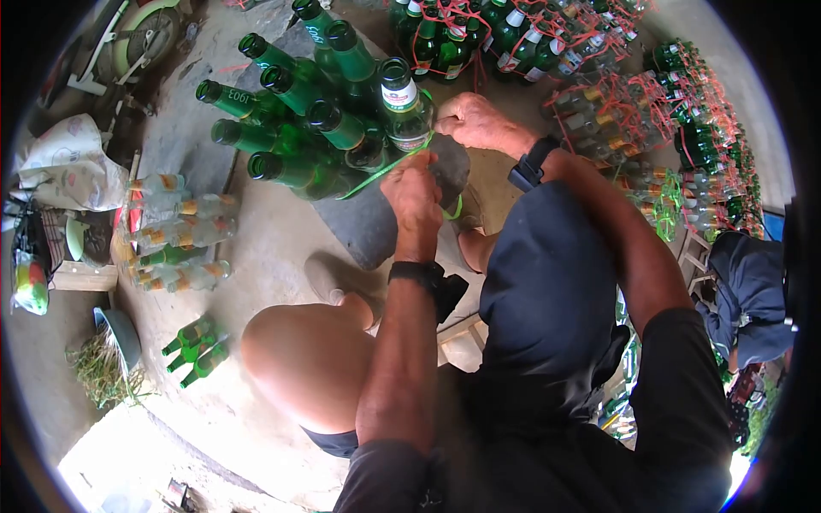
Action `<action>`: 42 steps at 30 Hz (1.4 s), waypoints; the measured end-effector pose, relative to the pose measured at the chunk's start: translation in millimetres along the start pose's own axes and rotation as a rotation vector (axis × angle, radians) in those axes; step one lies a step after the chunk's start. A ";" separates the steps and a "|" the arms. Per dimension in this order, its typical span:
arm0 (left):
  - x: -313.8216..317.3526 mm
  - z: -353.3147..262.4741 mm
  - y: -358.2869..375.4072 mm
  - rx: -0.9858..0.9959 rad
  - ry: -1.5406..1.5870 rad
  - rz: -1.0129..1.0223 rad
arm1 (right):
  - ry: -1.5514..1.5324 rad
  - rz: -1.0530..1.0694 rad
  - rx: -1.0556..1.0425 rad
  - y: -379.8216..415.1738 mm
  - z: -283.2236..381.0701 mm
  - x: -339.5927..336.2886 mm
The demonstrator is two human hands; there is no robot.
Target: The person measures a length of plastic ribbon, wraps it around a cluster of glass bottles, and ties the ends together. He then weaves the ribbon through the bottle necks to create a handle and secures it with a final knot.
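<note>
A cluster of several green glass bottles (295,98) stands upright on a dark flat slab (363,227). At its right edge is a bottle with a white neck label (400,98). A green plastic strap (376,175) runs around the near side of the cluster. My left hand (412,192) is closed on the strap at the near side, fingers pressed together. My right hand (479,122) pinches the strap beside the labelled bottle. A loose tail of the strap hangs below my left hand. The far side of the strap is hidden by the bottles.
Bundles of bottles tied with red strap (522,43) stand at the back and right. Clear bottles (184,231) lie in a group at left. Several green bottles (197,349) lie on the floor at lower left. A white sack (73,162) and a motorbike wheel (145,38) are further left.
</note>
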State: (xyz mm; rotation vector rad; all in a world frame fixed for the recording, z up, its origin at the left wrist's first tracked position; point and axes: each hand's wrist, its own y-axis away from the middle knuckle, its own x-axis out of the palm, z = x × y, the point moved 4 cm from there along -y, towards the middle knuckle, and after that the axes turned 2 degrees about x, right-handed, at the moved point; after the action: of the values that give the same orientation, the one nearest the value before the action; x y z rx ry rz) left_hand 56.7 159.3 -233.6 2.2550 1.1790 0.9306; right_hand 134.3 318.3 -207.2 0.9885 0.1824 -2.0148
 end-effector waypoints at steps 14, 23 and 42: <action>-2.4 1.3 -1.8 0.007 0.011 -0.002 | -0.025 -0.044 -0.106 -3.5 -1.7 3.8; -0.3 -7.0 2.2 0.012 -0.023 0.014 | 0.102 -0.019 -0.078 -4.9 6.0 -2.9; -3.2 -0.9 2.9 -0.182 0.096 0.176 | -0.109 0.190 0.089 9.6 3.9 7.7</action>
State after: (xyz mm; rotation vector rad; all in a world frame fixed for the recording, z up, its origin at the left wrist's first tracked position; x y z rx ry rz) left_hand 56.3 155.1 -232.3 2.2135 0.9034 1.1754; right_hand 136.9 305.7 -207.8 0.9116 -0.0589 -1.9089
